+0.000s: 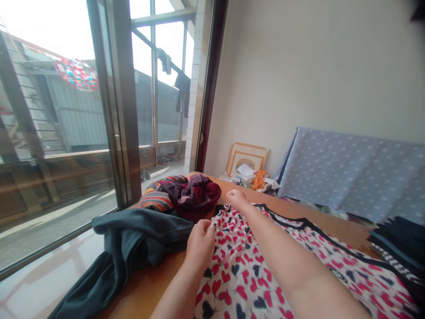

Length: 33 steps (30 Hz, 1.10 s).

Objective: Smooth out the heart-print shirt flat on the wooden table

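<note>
A white garment printed with red and navy hearts (239, 274) lies spread on the wooden table (332, 228), edged with black trim. My left hand (201, 243) pinches a fold at its near-left side. My right hand (237, 198) is a closed fist at the garment's far edge and seems to grip the cloth there. My right forearm lies across the print. Beside my left hand sits a dark teal garment (139, 235), trailing off the table's edge. A maroon cloth bundle (195, 197) lies just beyond my fingers.
A striped cloth (156, 200) sits by the window (156, 88), with clothes hanging outside. Dark folded cloth (400, 243) lies at the right. Behind stand a grey-blue dotted panel (352, 173), wooden picture frames (247, 157) and orange-and-white clutter (260, 180).
</note>
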{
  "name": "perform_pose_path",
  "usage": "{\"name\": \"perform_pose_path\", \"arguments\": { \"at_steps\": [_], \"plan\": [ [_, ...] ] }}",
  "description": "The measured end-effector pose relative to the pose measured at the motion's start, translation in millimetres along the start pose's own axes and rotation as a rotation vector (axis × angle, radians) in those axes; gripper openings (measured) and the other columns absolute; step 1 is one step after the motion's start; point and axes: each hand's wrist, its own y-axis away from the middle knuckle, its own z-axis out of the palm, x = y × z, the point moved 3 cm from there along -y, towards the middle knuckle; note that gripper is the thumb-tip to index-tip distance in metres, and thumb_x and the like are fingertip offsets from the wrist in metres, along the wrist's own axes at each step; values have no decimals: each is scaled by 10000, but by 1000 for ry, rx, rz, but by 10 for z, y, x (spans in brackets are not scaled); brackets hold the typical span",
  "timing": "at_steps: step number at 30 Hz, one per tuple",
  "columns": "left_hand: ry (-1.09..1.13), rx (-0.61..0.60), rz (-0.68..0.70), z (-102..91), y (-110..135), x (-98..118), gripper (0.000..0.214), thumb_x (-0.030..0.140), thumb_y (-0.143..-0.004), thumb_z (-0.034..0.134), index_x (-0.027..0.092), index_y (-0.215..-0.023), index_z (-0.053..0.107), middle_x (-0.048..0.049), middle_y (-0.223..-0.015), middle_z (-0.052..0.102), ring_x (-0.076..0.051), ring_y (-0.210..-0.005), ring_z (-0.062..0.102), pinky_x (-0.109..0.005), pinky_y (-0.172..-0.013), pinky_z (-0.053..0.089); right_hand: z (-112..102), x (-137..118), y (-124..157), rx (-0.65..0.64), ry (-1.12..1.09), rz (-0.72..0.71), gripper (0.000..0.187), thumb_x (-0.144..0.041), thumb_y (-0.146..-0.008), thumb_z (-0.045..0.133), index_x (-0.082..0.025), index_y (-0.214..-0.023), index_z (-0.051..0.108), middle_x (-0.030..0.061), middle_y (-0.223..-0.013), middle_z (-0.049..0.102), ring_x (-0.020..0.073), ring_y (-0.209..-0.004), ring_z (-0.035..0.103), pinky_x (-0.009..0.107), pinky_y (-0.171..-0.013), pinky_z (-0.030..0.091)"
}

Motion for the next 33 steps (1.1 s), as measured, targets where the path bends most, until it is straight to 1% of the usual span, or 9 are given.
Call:
{"name": "perform_pose_path", "arguments": {
  "at_steps": [3, 4, 7, 9, 14, 19, 24, 29, 33],
  "plan": [
    [-188, 18, 111, 9, 25, 4, 339, 433, -896, 523, 206, -1090, 684, -78, -1001, 700, -213, -923, 650, -278, -762, 463, 142, 84, 2, -61, 80, -55, 104, -217, -726, 760, -161, -796, 708, 5, -807, 686, 196, -817, 637, 275, -726, 493],
    [-236, 18, 131, 7, 34, 8, 344, 440, -897, 526, 217, -1105, 686, -77, -1010, 699, -216, -944, 647, -278, -773, 459, 175, 112, 5, -67, 92, -72, 98, -164, -653, 769, -175, -723, 700, -7, -734, 673, 191, -791, 628, 256, -700, 468],
    [-345, -14, 168, 2, 63, 40, 327, 448, -913, 505, 243, -1073, 703, -60, -941, 694, -217, -923, 638, -280, -758, 441, 199, 172, 8, -16, 74, -109, 104, -145, -606, 730, -210, -675, 688, -10, -708, 673, 187, -805, 619, 239, -687, 431],
    [-394, -33, 178, -2, 86, 74, 322, 449, -919, 492, 248, -1038, 713, -54, -888, 683, -217, -897, 629, -282, -738, 427, 171, 183, 2, 51, 9, -121, 49, -216, -685, 670, -220, -729, 693, 4, -727, 681, 182, -793, 623, 242, -681, 435],
    [-419, -30, 156, -3, 131, 143, 316, 452, -900, 510, 274, -1059, 717, -58, -1000, 691, -235, -941, 617, -302, -769, 429, 92, 116, -18, 175, -289, -129, 300, -357, -830, 487, -220, -1037, 655, 15, -816, 703, 166, -689, 645, 254, -616, 485],
    [-410, -64, 152, 8, 152, 196, 320, 452, -897, 506, 286, -1058, 727, -51, -1169, 685, -245, -1077, 599, -314, -879, 432, 51, 49, -7, 216, -574, -143, 338, -383, -802, 514, -227, -1085, 614, 22, -911, 729, 187, -792, 687, 267, -645, 532],
    [-487, -102, 112, 11, 159, 218, 365, 479, -892, 492, 276, -1088, 724, -64, -1162, 686, -256, -1048, 604, -320, -861, 434, 76, 81, -19, 233, -750, -125, 358, -402, -780, 540, -244, -1099, 585, 17, -927, 736, 199, -848, 702, 277, -659, 552],
    [-607, -47, 95, -17, 234, 292, 448, 478, -907, 441, 255, -1235, 651, -82, -1257, 626, -277, -1120, 555, -355, -887, 423, 180, 182, -83, 254, -814, -106, 387, -410, -791, 532, -248, -1141, 572, 17, -952, 737, 198, -886, 702, 307, -754, 572],
    [-825, -61, 129, -11, 308, 355, 374, 450, -879, 470, 247, -1111, 683, -99, -1220, 618, -307, -1100, 526, -418, -889, 403, 298, 305, -111, 250, -773, -93, 417, -393, -782, 568, -244, -1169, 612, 33, -1030, 734, 203, -971, 686, 340, -863, 554]
  ]
}}
